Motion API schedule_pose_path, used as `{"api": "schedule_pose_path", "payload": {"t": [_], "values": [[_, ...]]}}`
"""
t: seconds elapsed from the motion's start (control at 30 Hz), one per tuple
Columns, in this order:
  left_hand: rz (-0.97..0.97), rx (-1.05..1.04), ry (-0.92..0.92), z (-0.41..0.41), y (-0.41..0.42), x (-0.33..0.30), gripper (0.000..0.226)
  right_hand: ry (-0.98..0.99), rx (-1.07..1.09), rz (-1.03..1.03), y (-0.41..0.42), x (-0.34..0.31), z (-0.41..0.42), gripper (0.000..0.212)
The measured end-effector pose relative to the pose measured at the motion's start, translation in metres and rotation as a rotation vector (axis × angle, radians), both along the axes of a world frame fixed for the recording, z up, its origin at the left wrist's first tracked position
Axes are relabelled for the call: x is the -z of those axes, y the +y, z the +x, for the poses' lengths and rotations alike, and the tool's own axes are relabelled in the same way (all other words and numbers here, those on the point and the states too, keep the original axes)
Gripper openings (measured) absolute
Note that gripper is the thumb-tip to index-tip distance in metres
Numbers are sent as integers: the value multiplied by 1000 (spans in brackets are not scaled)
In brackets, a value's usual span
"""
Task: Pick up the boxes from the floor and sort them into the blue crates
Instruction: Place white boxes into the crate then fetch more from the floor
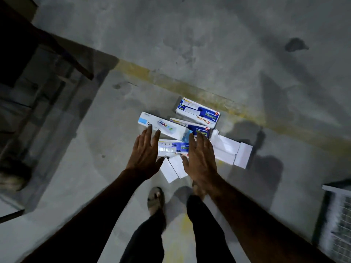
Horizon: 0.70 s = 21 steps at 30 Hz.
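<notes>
Blue-and-white box [171,148] lies crosswise between left hand [145,155] and right hand [201,158], both flat-fingered, holding nothing, equally near.

Your left hand [145,155] and right hand [201,158] hang flat above the box pile [190,135], a narrow gap between them. Bare floor [209,44] lies open from 10 through 2 o'clock beyond the yellow line [190,88]. At 9 o'clock, dark shelving [28,76] closes off that side. At 4 o'clock, a white mesh crate [340,221] blocks the corner. Your feet [155,200] stand at 6, just beside the white cartons [174,169].
</notes>
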<state>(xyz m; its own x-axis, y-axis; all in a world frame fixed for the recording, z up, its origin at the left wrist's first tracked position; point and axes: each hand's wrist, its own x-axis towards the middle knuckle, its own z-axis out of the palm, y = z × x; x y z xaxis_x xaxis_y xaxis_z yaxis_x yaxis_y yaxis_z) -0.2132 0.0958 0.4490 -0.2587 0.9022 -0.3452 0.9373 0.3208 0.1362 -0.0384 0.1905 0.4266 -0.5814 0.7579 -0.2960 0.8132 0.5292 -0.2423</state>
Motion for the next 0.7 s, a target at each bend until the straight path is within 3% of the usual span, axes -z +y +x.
{"api": "schedule_pose_path", "payload": {"t": [0.23,0.43,0.6,0.7], "values": [[-74,72,-57,-73,53,189,116,-30,30,-30,31,179,-70,90],[-196,168,54,-137,76,367,125,-118,-113,64,51,353,-144,93],[-237,248,112,-160,93,462,128,-288,-141,91,67,451,-171,118],[-199,202,119,-162,97,487,130,-265,-133,131,69,480,-167,114]]}}
